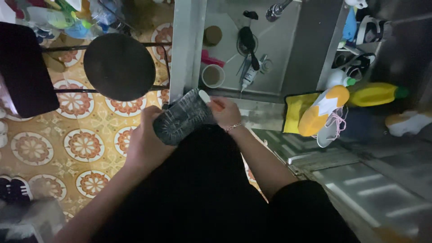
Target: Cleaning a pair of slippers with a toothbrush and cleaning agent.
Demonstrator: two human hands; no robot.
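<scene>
So: left hand [146, 144] is wrapped around a dark shoe [182, 118], fingers curled shut over its heel end, grey treaded sole turned up toward the camera. Right hand [226, 112] is closed on a small brush [208, 99] with a white tip and orange handle, pressed against the shoe's toe end; a thin bracelet sits on that wrist. Shoe is held over the person's dark lap, just in front of the metal sink [252, 49]. Inside the sink: a round cup [213, 75], a white tube [249, 77], a dark brush [247, 40]. Right of it, a yellow-and-white sneaker [321, 110] with pink laces, a yellow bottle [375, 93]. Left, a black round stool [119, 66] on patterned floor tiles [83, 145].
</scene>
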